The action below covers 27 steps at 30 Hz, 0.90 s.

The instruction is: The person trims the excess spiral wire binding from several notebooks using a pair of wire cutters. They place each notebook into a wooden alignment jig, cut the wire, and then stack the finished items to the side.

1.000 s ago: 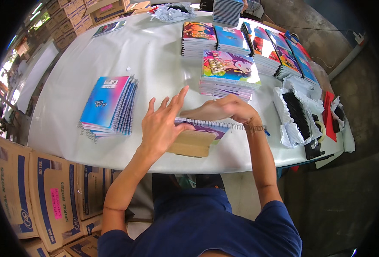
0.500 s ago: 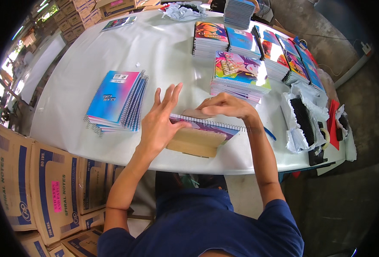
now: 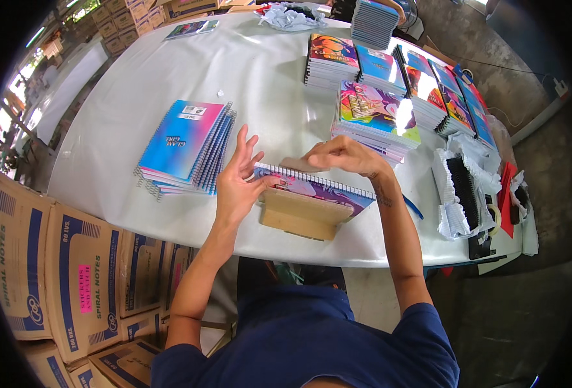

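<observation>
A spiral notebook (image 3: 318, 189) with a purple cover lies tilted on a small wooden stand (image 3: 304, 216) near the front edge of the white table (image 3: 266, 77). My left hand (image 3: 237, 178) rests flat against the notebook's left end, fingers spread and pointing up. My right hand (image 3: 341, 155) is bent over the white wire spiral along the notebook's top edge, fingertips pinched on it. A stack of blue and pink spiral notebooks (image 3: 186, 145) lies just left of my left hand.
Several stacks of colourful notebooks (image 3: 376, 113) stand at the right and back. Black binding coils in torn white paper (image 3: 465, 191) lie at the right edge, near a blue pen (image 3: 413, 207). Cardboard boxes (image 3: 66, 278) are stacked on the floor at the left.
My left hand has slid down from on top of the notebook to its left end. The right hand stays on the spiral. The view has shifted slightly.
</observation>
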{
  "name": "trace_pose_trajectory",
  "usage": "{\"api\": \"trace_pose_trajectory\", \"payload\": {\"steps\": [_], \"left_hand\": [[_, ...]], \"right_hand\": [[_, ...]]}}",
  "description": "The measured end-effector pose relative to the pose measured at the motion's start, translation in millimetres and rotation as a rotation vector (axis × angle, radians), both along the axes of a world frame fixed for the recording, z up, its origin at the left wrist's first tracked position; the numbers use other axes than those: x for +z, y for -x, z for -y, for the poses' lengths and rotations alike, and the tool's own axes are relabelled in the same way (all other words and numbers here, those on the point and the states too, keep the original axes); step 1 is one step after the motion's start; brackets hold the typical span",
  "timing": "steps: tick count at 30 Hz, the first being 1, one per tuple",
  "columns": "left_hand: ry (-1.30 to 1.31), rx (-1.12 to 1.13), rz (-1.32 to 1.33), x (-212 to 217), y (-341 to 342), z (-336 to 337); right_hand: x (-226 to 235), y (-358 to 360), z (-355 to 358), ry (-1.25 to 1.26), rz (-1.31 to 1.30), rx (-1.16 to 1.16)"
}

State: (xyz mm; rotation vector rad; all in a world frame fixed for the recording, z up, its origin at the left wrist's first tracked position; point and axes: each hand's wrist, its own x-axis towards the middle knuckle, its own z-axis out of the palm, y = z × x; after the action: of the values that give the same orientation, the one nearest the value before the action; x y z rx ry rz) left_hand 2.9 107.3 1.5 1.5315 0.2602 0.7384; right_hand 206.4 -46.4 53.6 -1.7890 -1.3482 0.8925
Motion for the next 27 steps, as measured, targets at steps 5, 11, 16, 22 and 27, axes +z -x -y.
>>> {"api": "trace_pose_trajectory", "payload": {"steps": [5,11,16,22,27], "left_hand": [[0.027,-0.015,-0.056,3,4,0],[-0.053,-0.3,-0.079,-14,1,-28],[0.06,-0.333,-0.047,34,-13,-16],[-0.193,0.069,0.207,106,23,-12],[-0.814,-0.055,0.036,48,26,59]], "right_hand": [[9,13,-7,-0.047,-0.112,0.014],[-21,5,6,-0.014,0.287,-0.028],[-101,-18,75,-0.087,0.821,-0.084],[-96,12,180,0.414,1.021,-0.708],[-133,16,205,0.126,1.16,-0.793]]}}
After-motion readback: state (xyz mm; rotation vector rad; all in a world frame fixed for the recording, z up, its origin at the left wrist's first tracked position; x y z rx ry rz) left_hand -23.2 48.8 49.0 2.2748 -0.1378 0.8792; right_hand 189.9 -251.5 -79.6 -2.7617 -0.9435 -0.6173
